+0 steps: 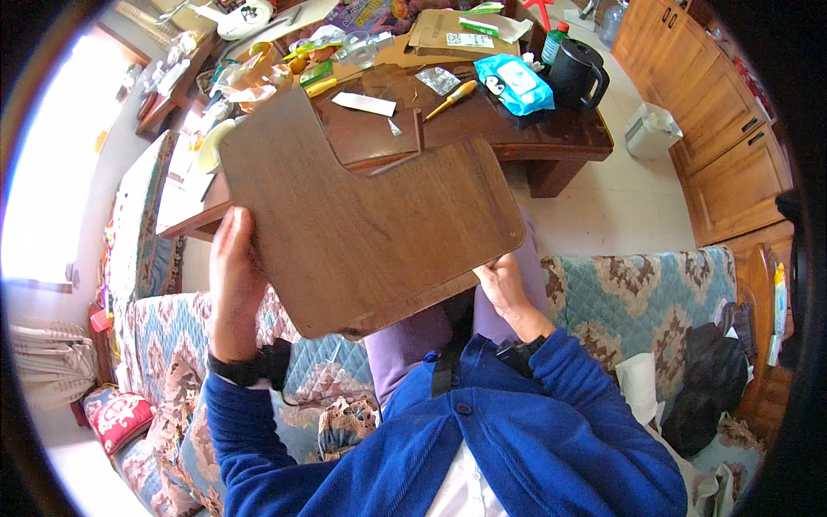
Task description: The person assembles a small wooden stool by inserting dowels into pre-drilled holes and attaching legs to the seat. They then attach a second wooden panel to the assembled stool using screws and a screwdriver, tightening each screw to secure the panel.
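Observation:
A brown L-shaped wooden board with rounded corners is held up, tilted, over my lap. My right hand pinches its lower right edge, thumb near the corner and the other fingers partly hidden underneath. Along the board's left edge rests my left hand, a little blurred, its fingers pointing up and closed against the side. Beyond the board, a yellow-handled screwdriver lies on the dark wooden table, with a white paper strip to its left.
A blue wipes pack and black kettle stand at the table's right. Cardboard and a small clear plastic bag lie farther back. A white bin stands by wooden cabinets. The patterned sofa surrounds me.

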Demonstrator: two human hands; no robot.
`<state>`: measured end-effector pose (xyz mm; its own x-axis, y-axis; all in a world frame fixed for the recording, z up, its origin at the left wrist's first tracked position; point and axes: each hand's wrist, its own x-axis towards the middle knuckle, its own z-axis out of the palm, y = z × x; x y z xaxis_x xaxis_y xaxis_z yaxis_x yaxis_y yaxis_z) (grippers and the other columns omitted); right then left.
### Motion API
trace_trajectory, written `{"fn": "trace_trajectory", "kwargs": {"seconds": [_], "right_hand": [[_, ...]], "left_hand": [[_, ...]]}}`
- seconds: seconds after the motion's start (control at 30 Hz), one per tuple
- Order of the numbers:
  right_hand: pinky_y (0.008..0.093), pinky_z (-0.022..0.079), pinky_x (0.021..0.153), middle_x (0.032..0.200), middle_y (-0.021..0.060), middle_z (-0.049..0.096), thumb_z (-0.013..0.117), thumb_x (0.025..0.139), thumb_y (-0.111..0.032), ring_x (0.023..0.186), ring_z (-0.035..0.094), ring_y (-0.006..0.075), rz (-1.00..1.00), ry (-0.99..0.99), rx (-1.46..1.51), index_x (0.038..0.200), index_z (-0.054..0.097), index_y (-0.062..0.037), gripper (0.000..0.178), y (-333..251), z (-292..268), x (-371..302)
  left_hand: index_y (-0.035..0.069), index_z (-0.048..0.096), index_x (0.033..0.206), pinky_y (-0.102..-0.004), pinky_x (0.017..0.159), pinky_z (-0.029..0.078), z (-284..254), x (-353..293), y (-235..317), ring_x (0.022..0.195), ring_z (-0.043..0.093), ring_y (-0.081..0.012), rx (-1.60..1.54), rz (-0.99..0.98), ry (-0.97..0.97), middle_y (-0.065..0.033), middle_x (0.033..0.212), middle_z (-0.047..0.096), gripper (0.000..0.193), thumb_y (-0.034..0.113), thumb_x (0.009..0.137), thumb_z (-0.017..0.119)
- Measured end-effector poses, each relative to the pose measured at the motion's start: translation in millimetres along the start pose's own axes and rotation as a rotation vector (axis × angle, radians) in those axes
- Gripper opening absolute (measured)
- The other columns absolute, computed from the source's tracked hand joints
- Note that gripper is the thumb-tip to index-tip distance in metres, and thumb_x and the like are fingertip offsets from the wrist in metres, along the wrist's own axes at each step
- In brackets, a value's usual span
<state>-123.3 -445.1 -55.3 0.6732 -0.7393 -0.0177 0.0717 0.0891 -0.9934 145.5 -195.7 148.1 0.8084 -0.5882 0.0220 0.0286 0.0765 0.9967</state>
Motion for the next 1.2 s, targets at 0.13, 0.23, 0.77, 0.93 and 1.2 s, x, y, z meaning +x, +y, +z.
{"fn": "trace_trajectory", "kwargs": {"seconds": [0.13, 0.23, 0.77, 0.93, 1.2], "right_hand": [[0.0307, 0.051, 0.087, 0.11, 0.0086, 0.069, 0.075, 0.094, -0.019, 0.098, 0.063, 0.0156, -0.006, 0.034, -0.199, 0.132, 0.055, 0.0027, 0.049, -4.2, 2.0, 2.7], [0.0319, 0.047, 0.099, 0.121, 0.0109, 0.066, 0.076, 0.094, -0.021, 0.112, 0.059, 0.017, -0.001, -0.081, -0.167, 0.131, 0.057, 0.004, 0.048, -20.1, 2.6, -6.1], [0.0406, 0.042, 0.112, 0.142, 0.0208, 0.054, 0.087, 0.082, -0.026, 0.133, 0.054, 0.0292, -0.099, -0.496, -0.28, 0.152, 0.032, 0.0025, 0.093, -25.9, -18.1, -17.4], [0.0437, 0.049, 0.107, 0.144, 0.0158, 0.052, 0.087, 0.077, -0.006, 0.134, 0.052, 0.0275, 0.316, -0.784, -0.158, 0.16, 0.026, -0.0056, 0.102, -65.2, -58.2, -1.3], [0.0276, 0.052, 0.094, 0.12, 0.0059, 0.069, 0.069, 0.099, -0.021, 0.108, 0.064, 0.013, 0.115, -0.663, -0.031, 0.141, 0.055, 0.0, 0.048, -187.2, -34.2, 53.1]], "left_hand": [[0.0, 0.058, 0.136, -0.0411, 0.104, 0.048, -21.0, 56.7, 84.3, 0.118, 0.063, -0.022, 0.013, 0.126, 0.047, -0.0134, 0.132, 0.065, 0.05, 0.041, 0.109, 0.05], [0.0, 0.059, 0.135, -0.0384, 0.105, 0.047, -11.4, 91.3, 142.3, 0.118, 0.063, -0.0224, 0.382, 0.284, 0.097, -0.0123, 0.131, 0.066, 0.052, 0.044, 0.109, 0.048], [0.007, 0.073, 0.081, -0.0513, 0.062, 0.051, 168.3, 90.3, 76.4, 0.07, 0.064, -0.0439, 1.462, 0.608, -0.845, -0.0211, 0.069, 0.064, 0.062, 0.064, 0.097, 0.053], [0.008, 0.075, 0.081, -0.0496, 0.061, 0.051, 160.8, 90.9, 69.8, 0.068, 0.065, -0.042, 1.44, 0.605, -0.964, -0.019, 0.068, 0.065, 0.064, 0.067, 0.095, 0.053], [0.009, 0.076, 0.082, -0.0474, 0.069, 0.056, 210.5, 71.8, 73.5, 0.078, 0.072, -0.0371, 1.583, 0.654, -1.215, -0.0154, 0.075, 0.071, 0.063, 0.067, 0.093, 0.055]]}}
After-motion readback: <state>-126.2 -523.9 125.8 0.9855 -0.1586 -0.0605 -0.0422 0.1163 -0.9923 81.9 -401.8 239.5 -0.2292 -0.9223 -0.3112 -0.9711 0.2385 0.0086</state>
